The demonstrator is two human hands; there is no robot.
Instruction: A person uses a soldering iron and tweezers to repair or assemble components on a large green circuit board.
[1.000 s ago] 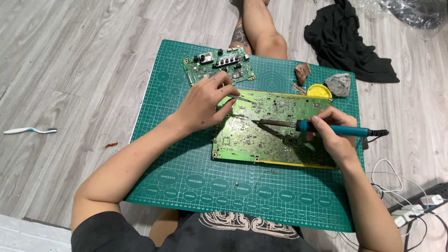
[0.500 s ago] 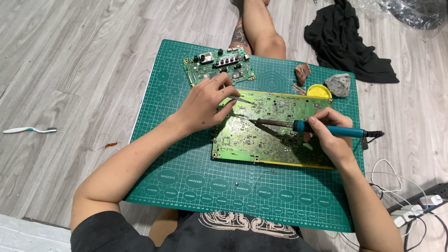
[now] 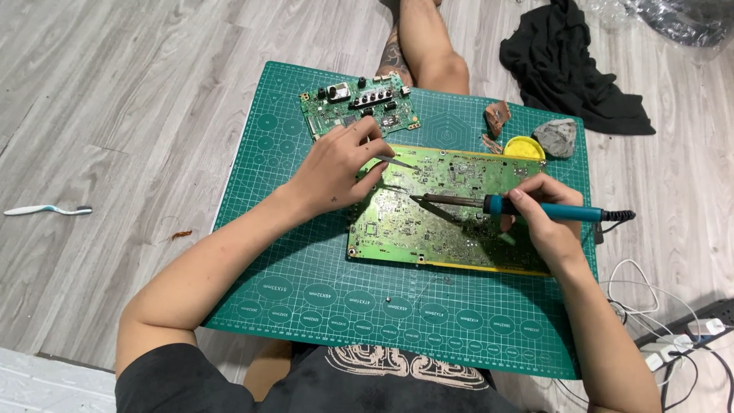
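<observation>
A large green circuit board (image 3: 451, 229) lies on a green cutting mat (image 3: 321, 291). My right hand (image 3: 544, 226) grips a blue-handled soldering iron (image 3: 527, 206), its metal tip lying over the middle of the board. My left hand (image 3: 340, 170) pinches thin metal tweezers (image 3: 397, 162) whose tips rest on the board's upper left area. A smaller green circuit board (image 3: 359, 107) with black connectors sits at the mat's far edge, just beyond my left hand.
A yellow round tin (image 3: 524, 147), a grey sponge-like lump (image 3: 556, 136) and a brown scrap (image 3: 497, 116) sit at the mat's far right. Black cloth (image 3: 569, 65) lies beyond. White cables and a power strip (image 3: 680, 336) are at right. A toothbrush (image 3: 47, 209) lies on the wooden floor.
The soldering iron and my right hand have shifted slightly to the left over the board. My left hand with the tweezers stays where it was.
</observation>
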